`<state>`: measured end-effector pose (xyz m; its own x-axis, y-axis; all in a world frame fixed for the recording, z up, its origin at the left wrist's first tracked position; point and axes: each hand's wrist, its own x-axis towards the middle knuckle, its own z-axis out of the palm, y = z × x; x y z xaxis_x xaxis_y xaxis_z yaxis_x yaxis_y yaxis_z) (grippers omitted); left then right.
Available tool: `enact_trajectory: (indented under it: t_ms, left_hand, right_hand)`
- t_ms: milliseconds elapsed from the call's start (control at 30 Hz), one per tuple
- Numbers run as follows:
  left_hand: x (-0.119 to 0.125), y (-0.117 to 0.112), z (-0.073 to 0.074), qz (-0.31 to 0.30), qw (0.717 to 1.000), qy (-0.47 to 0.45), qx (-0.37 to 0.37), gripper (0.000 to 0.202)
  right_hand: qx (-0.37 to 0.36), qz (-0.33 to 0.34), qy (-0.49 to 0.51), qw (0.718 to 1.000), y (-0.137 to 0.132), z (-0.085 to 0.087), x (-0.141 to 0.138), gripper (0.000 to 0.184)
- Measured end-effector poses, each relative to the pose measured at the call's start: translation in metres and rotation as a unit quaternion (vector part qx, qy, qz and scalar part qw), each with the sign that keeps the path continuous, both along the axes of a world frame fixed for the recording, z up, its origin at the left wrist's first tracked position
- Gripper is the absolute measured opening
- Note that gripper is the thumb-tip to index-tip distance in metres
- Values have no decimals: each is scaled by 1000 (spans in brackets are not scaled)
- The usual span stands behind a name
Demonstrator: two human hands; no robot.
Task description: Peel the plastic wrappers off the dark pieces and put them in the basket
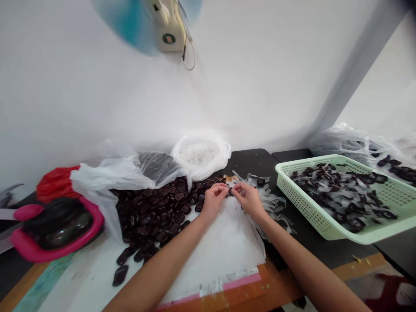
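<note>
My left hand [215, 200] and my right hand [248, 199] meet over the white sheet [224, 242], their fingertips pinched together. Between them is a small dark piece [230, 191], mostly covered by the fingers, so its exact kind cannot be made out. A large heap of glossy dark brown, rounded flat pieces [159, 212] spreads to the left of my left hand. Beside and behind my right hand lies a pile of clear, strap-like plastic strips [273, 201], with a few dark bits among them.
A pale green basket [312, 219] at right holds dark pieces with clear strips. A white bag-lined bowl [201, 158] stands at the back. White plastic bag [107, 175], red bag [58, 184] and pink-rimmed container [94, 212] are left. A fan [169, 30] hangs on the wall.
</note>
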<state>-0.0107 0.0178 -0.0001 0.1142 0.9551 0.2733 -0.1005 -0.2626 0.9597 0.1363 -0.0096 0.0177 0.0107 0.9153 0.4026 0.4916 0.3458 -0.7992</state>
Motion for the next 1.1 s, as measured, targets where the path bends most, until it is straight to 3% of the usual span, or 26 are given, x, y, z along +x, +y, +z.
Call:
enact_trajectory:
  t_ms: [167, 267, 400, 567, 900, 1000, 1100]
  left_hand:
    - [1, 1, -5, -2, 999, 28, 37, 16]
    - [1, 1, -8, -15, 999, 27, 43, 18]
    - [0, 6, -10, 56, 998, 26, 24, 22]
    - [-1, 9, -8, 99, 995, 26, 20, 23]
    - [-1, 6, -8, 68, 997, 30, 1, 23]
    - [4, 1, 2, 83, 996, 9, 7, 22]
    - [7, -20, 34, 112, 988, -4, 106, 19]
  right_hand:
    - [55, 30, -91, 994, 0, 1, 3, 31]
    - [85, 16, -155, 984, 1, 1, 5, 20]
    - [74, -34, -193, 978, 0, 1, 6, 20]
    - [74, -46, -214, 973, -4, 3, 5, 19]
    - [66, -54, -211, 974, -2, 7, 7, 21]
    - [81, -89, -186, 975, -3, 17, 10, 26]
    - [129, -226, -118, 958, -4, 37, 36, 35]
